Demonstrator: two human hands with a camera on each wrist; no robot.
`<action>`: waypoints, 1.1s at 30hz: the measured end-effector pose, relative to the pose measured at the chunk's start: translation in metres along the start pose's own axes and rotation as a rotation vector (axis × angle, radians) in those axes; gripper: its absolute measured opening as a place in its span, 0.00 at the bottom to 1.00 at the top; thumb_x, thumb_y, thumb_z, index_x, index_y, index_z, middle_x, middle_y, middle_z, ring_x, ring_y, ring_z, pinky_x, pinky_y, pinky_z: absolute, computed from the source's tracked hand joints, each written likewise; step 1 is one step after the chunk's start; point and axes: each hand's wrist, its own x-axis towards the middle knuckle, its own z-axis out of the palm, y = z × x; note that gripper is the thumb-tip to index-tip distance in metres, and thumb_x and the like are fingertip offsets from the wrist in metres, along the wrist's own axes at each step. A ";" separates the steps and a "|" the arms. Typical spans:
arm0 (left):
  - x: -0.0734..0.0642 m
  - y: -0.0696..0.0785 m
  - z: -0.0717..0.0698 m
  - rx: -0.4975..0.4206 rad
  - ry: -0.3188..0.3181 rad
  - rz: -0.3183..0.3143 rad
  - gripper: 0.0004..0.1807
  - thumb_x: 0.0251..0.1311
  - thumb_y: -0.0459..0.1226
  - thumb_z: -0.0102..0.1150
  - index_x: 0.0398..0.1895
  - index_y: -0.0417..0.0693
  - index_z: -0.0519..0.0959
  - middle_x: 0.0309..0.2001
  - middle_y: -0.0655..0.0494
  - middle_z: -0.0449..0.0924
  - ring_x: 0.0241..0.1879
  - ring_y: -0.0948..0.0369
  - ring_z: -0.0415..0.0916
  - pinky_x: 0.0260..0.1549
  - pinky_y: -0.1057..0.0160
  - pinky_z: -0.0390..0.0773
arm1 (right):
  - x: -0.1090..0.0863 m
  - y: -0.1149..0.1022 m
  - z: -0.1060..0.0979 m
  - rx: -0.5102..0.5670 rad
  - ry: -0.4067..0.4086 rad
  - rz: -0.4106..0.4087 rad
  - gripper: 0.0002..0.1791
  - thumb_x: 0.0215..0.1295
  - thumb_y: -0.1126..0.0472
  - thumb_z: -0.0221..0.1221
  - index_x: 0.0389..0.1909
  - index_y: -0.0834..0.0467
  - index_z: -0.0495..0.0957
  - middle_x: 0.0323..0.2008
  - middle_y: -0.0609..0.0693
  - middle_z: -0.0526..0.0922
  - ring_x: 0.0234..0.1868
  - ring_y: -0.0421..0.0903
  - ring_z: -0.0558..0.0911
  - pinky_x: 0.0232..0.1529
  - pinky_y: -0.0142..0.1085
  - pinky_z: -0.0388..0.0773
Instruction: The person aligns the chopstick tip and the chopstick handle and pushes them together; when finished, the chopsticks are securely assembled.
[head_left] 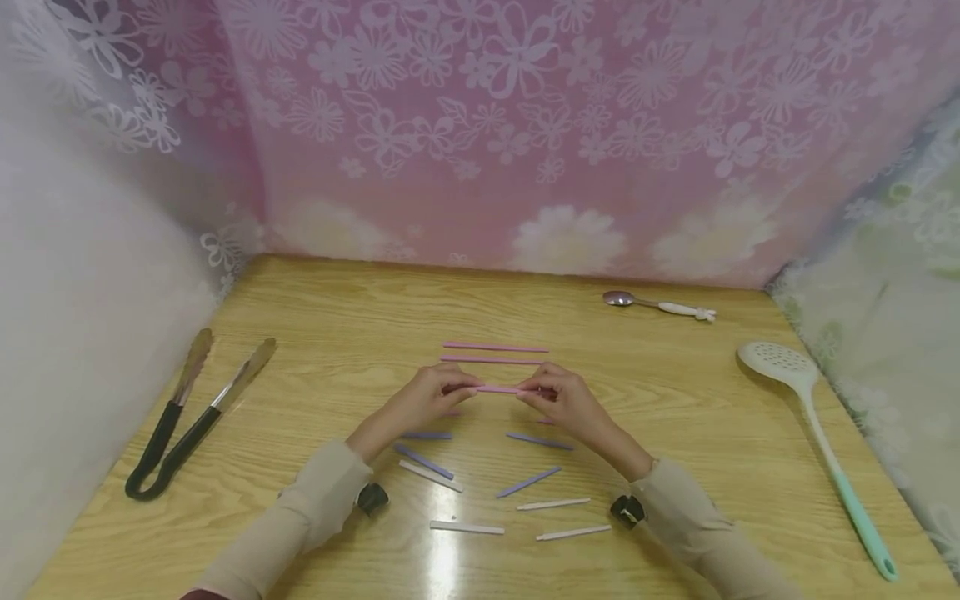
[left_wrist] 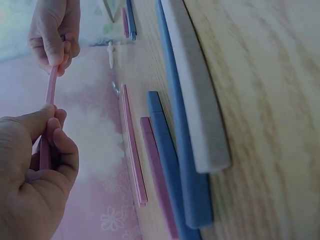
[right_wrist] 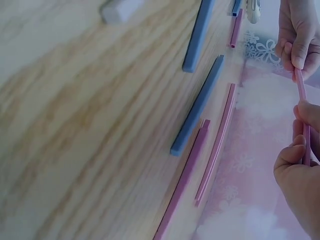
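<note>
A slim pink stick (head_left: 498, 390) spans the space between my two hands, above the table. My left hand (head_left: 438, 390) pinches its left end between thumb and fingers, and my right hand (head_left: 561, 398) pinches the right end. In the left wrist view the stick (left_wrist: 51, 87) runs from one hand's fingertips to the other's. Just beyond the hands lie two long pink sticks, the farther one (head_left: 495, 347) parallel to the nearer (head_left: 491, 360). Short pink sticks, one with a narrower tip (right_wrist: 192, 170), lie partly hidden under the hands.
Nearer me lie several blue sticks (head_left: 528, 482) and several white sticks (head_left: 467, 528). Black-handled tongs (head_left: 180, 433) rest at the left. A spoon (head_left: 652, 304) lies at the back right, and a slotted turner (head_left: 817, 425) along the right edge. Patterned cloth (head_left: 465, 167) hangs behind the table.
</note>
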 end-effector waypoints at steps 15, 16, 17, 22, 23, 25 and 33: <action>-0.004 -0.012 -0.005 -0.001 -0.055 -0.127 0.15 0.67 0.35 0.53 0.53 0.38 0.78 0.46 0.49 0.82 0.33 0.65 0.73 0.35 0.70 0.78 | -0.002 0.010 -0.006 -0.037 -0.068 -0.026 0.11 0.61 0.74 0.57 0.44 0.67 0.82 0.35 0.53 0.76 0.32 0.39 0.72 0.33 0.29 0.76; -0.005 -0.015 -0.006 0.009 -0.049 -0.137 0.15 0.67 0.35 0.53 0.53 0.39 0.78 0.46 0.49 0.82 0.35 0.65 0.74 0.36 0.71 0.78 | -0.002 0.012 -0.006 -0.050 -0.062 -0.021 0.11 0.61 0.74 0.58 0.43 0.67 0.82 0.35 0.53 0.76 0.33 0.39 0.73 0.33 0.29 0.77; -0.006 -0.017 -0.007 0.016 -0.044 -0.149 0.15 0.67 0.35 0.53 0.53 0.39 0.78 0.46 0.49 0.82 0.35 0.64 0.75 0.36 0.70 0.78 | -0.002 0.013 -0.006 -0.063 -0.054 -0.021 0.10 0.60 0.74 0.59 0.42 0.67 0.82 0.34 0.53 0.77 0.32 0.40 0.74 0.34 0.29 0.77; -0.009 -0.026 -0.012 0.025 -0.023 -0.186 0.13 0.66 0.34 0.54 0.51 0.38 0.79 0.45 0.49 0.82 0.40 0.60 0.78 0.41 0.67 0.79 | 0.002 0.024 -0.007 -0.133 -0.013 -0.003 0.06 0.56 0.72 0.64 0.36 0.65 0.84 0.32 0.51 0.79 0.30 0.41 0.76 0.32 0.29 0.77; -0.008 -0.028 -0.013 0.024 -0.021 -0.187 0.13 0.66 0.33 0.55 0.50 0.38 0.80 0.45 0.49 0.82 0.40 0.59 0.78 0.42 0.66 0.79 | 0.003 0.026 -0.007 -0.142 -0.010 0.008 0.05 0.56 0.71 0.65 0.35 0.64 0.84 0.31 0.50 0.79 0.30 0.40 0.75 0.31 0.28 0.76; -0.007 -0.031 -0.014 0.025 -0.015 -0.186 0.12 0.65 0.32 0.55 0.48 0.37 0.80 0.42 0.50 0.81 0.40 0.59 0.77 0.42 0.66 0.79 | 0.006 0.030 -0.006 -0.159 -0.014 0.036 0.04 0.56 0.68 0.65 0.34 0.63 0.84 0.30 0.49 0.79 0.29 0.38 0.73 0.31 0.28 0.75; 0.003 -0.038 -0.014 0.068 0.012 -0.195 0.10 0.62 0.32 0.59 0.44 0.37 0.82 0.39 0.51 0.81 0.39 0.59 0.77 0.42 0.63 0.79 | 0.018 0.042 -0.007 -0.161 -0.056 0.100 0.05 0.58 0.66 0.65 0.35 0.63 0.84 0.28 0.48 0.78 0.30 0.40 0.72 0.32 0.29 0.73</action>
